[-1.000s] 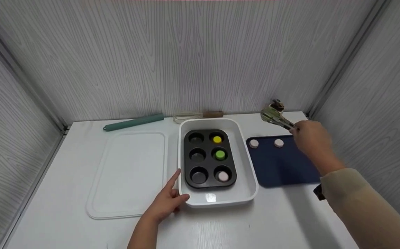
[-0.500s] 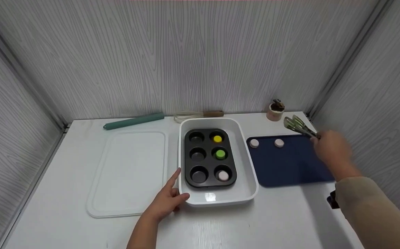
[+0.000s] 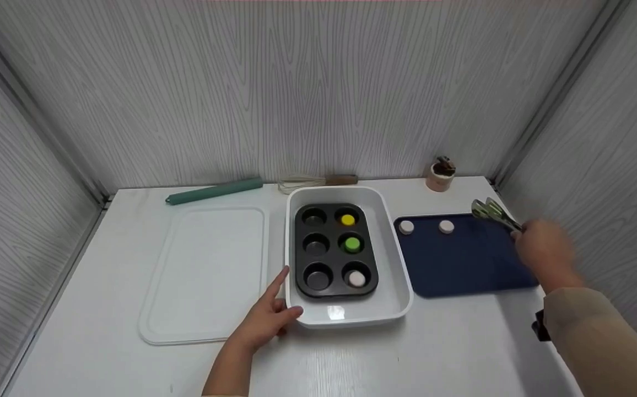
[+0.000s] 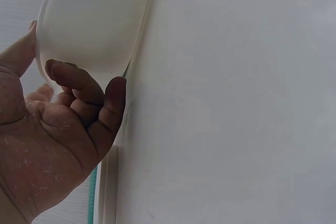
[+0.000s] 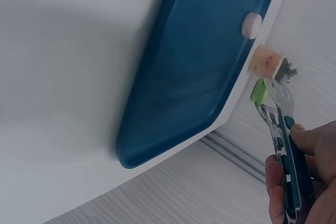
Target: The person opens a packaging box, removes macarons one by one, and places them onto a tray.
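Observation:
A white rectangular bin (image 3: 394, 270) holds a dark muffin tin (image 3: 334, 259). Yellow (image 3: 347, 220), green (image 3: 352, 244) and pale pink (image 3: 357, 278) round pieces lie in its right-hand cups. My left hand (image 3: 260, 328) touches the bin's near left corner with extended thumb and index finger; the other fingers are bent. My right hand (image 3: 544, 251) grips the handle of tongs (image 5: 291, 156) above the far right of a dark blue tray (image 3: 462, 262). At their tips a green piece (image 5: 259, 91) shows in the right wrist view. Two pale pink discs (image 3: 406, 227) sit along the tray's far edge.
A translucent white lid (image 3: 208, 275) lies left of the bin. Along the back are a green roll-shaped thing (image 3: 215, 191), a whisk (image 3: 340, 180) with a wooden handle, and a small potted plant (image 3: 440, 175). Pale wood-grain panels enclose the table on the back and both sides.
My right hand has moved right and slightly nearer with the tongs, from beside the potted plant to above the tray's far right. The left hand has stayed at the bin's corner.

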`<state>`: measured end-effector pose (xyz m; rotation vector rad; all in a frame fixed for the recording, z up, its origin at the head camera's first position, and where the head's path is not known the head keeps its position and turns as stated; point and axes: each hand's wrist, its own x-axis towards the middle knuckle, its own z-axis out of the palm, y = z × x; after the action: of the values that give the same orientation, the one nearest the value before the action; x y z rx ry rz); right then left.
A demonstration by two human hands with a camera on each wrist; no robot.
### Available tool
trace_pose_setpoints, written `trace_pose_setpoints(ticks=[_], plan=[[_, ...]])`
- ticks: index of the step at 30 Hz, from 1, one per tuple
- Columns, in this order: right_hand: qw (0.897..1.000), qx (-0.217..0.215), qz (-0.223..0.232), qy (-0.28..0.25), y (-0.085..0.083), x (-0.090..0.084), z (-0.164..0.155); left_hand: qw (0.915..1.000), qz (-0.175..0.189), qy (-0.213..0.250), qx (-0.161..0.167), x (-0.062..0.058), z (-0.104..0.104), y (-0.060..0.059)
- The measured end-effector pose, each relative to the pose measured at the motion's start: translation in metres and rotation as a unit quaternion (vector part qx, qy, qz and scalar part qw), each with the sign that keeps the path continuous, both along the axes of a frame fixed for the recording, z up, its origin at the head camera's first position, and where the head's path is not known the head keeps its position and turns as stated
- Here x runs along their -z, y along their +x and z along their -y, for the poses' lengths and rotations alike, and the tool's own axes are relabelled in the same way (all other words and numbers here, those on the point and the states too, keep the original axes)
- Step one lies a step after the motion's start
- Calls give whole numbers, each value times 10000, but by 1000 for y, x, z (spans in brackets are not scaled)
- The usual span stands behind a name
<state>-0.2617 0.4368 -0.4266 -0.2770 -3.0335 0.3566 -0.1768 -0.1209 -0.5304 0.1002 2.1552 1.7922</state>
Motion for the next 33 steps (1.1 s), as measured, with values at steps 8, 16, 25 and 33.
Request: trace_pose_setpoints(ticks=[8, 16, 25, 33], plan=[[9990, 277, 326, -134, 4, 13, -13, 10000, -64, 16, 15, 0, 0, 0], [9970, 485, 515, -305, 6, 26, -21, 10000, -66, 8, 3, 1, 0, 1], [9940, 617, 710, -550, 5, 29, -20, 10000, -49, -28, -25, 0, 0, 0], [9944, 579, 547, -700, 4, 35, -19, 9999, -84, -68, 27, -1, 1, 1]])
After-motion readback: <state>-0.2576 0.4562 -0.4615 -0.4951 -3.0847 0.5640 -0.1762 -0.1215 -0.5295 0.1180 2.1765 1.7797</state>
